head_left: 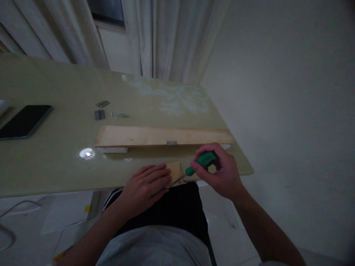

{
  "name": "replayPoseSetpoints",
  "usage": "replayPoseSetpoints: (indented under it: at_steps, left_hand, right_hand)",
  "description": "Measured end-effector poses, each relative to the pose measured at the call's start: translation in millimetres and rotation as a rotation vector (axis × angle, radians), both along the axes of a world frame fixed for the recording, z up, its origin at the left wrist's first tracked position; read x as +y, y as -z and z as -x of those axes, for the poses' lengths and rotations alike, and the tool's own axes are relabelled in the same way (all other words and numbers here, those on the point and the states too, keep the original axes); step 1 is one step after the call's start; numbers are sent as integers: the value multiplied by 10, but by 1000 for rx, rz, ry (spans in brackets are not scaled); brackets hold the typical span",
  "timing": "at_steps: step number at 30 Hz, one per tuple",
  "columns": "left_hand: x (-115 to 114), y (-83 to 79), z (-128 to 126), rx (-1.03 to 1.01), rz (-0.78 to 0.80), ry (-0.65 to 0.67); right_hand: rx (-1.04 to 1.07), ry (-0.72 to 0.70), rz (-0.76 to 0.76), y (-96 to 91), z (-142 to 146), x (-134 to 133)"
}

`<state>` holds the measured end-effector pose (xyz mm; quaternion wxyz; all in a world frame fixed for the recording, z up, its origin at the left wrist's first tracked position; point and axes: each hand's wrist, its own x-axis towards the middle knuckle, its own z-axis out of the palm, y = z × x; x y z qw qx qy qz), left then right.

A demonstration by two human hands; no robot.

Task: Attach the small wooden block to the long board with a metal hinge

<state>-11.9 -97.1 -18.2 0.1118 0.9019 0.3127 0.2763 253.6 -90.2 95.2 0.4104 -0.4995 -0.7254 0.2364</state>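
1. My right hand (222, 173) was clenched around the green handle of a screwdriver (198, 164). Its thin metal shaft ran down and to the left, and its tip met the near edge of a small wooden block (174, 170).
2. My left hand (145, 184) lay flat on that block with its fingers spread, pressing down and grasping nothing. It covered the block's left part, so only the right end showed.
3. The block sat at the very front edge of the table (55, 166), between my two hands and directly above my lap.
4. Just behind the block lay a long wooden plank (155, 136), running left to right. A small metal hinge (171, 142) sat on its near edge, and a white piece (113, 150) showed under its left end.
5. Farther back, well apart from my hands, I saw two more hinges (100, 109) and a few loose screws (119, 115).
6. A dark phone (24, 120) lay at the far left of the table, and a bright spot of reflected light (87, 153) showed near the plank's left end.
7. Curtains (155, 37) hung behind the table, and a plain wall (291, 92) filled the right side.
8. Nothing stood between my hands and the block; the plank was close behind it.
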Motion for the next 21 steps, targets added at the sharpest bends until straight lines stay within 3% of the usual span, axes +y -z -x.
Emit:
replayPoseSetpoints:
  at_steps: [11, 16, 21]
  left_hand:
    - [3, -21, -72, -69, 62, -30]
    - [-20, -2, -94, -79, 46, -69]
    - [-24, -44, -101, -44, 59, -79]
  right_hand:
    - [-161, -3, -124, -118, 76, -4]
    - [-390, -256, -265, -280, 166, -15]
    - [-658, -276, -206, -507, 269, 104]
